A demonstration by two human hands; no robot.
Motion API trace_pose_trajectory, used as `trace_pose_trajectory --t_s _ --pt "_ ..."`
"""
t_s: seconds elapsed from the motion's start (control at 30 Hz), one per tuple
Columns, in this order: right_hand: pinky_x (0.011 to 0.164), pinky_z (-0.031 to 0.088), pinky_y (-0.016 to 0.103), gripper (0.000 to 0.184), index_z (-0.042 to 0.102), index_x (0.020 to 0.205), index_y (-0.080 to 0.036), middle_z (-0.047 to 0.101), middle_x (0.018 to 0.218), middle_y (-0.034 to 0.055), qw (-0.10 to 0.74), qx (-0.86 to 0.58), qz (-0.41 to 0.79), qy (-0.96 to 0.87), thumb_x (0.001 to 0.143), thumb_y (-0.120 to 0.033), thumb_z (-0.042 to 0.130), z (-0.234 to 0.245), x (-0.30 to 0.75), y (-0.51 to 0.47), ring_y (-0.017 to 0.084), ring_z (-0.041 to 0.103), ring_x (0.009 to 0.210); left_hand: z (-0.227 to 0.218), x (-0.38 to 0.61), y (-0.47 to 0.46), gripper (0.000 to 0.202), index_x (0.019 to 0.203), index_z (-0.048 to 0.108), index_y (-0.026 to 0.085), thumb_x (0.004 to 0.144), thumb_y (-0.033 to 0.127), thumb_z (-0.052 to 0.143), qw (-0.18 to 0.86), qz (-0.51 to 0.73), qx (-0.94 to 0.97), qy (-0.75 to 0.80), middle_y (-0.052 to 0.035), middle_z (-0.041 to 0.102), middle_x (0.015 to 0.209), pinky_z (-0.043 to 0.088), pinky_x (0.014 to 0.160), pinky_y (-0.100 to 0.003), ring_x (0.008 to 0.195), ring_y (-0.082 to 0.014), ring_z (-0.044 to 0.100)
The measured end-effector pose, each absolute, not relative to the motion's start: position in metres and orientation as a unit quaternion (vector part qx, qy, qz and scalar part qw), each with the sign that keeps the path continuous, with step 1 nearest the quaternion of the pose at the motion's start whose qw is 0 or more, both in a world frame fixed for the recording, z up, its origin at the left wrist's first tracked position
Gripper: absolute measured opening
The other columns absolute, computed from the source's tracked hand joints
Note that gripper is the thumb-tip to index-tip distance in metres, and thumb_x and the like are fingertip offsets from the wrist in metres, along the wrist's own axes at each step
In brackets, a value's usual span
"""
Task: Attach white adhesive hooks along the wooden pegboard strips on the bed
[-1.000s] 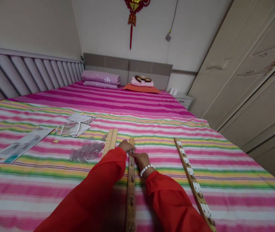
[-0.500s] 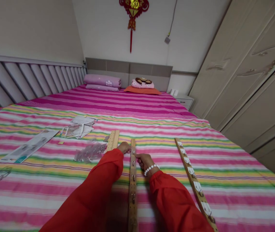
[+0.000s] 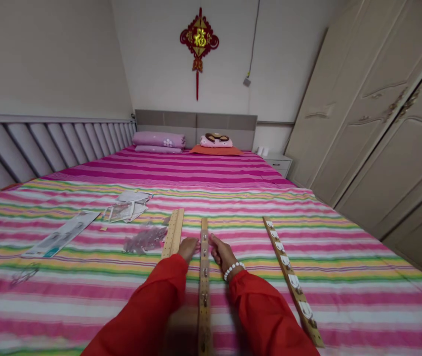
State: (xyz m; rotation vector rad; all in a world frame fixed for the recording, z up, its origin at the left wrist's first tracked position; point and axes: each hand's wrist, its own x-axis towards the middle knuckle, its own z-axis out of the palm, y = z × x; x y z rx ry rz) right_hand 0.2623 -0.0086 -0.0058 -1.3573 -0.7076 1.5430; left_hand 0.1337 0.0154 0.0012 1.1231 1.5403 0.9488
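A long wooden strip (image 3: 204,287) with metal hooks on clear pads lies on the striped bed cover, pointing away from me. My left hand (image 3: 189,248) is at its left edge near the far end; its fingertips are mostly hidden by the hand. On the opposite side, my right hand (image 3: 224,252) has its fingers apart and bent, the upper ones close to the strip's edge beside the farthest hook (image 3: 204,237). Paler wooden strips (image 3: 174,232) with rows of small holes lie left of my left hand. Farther right lies another wooden strip (image 3: 288,269) bearing white-backed hooks.
Left of the strips are a clear plastic bag of small parts (image 3: 146,239), plastic packets (image 3: 127,210), a long hook package (image 3: 63,235) and a thin wire-like item (image 3: 25,273). Folded bedding (image 3: 159,141) sits by the headboard (image 3: 226,126). A wardrobe (image 3: 374,113) stands at right.
My head view has tilted up, so the scene sits lower. My right hand has drawn slightly away from the strip, and my left hand stays at its left edge.
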Motion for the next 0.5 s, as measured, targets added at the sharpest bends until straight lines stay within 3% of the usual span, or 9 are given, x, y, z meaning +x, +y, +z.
trace_pose_trajectory --t_s 0.27,0.5 --pt "0.028 0.014 0.019 0.055 0.045 0.04 -0.019 0.033 0.027 -0.0066 0.463 -0.555 0.614 -0.318 0.079 -0.055 0.059 -0.003 0.258 -0.031 0.004 0.022 0.025 -0.005 0.139 -0.019 0.029 0.048 0.05 0.018 0.074 0.026 0.061 0.521 0.409 0.447 0.602 0.0004 0.056 0.049 0.047 0.058 -0.023 0.057 -0.0127 0.056" --pt "0.031 0.014 0.021 0.056 0.044 0.038 -0.019 0.036 0.029 -0.0056 0.479 -0.562 0.584 -0.338 0.075 -0.056 0.062 -0.006 0.256 -0.063 0.004 0.023 0.026 -0.011 0.139 -0.048 0.031 0.045 0.055 0.017 0.074 0.03 0.06 0.533 0.4 0.464 0.583 -0.0005 0.057 0.048 0.043 0.056 -0.024 0.053 -0.0133 0.054"
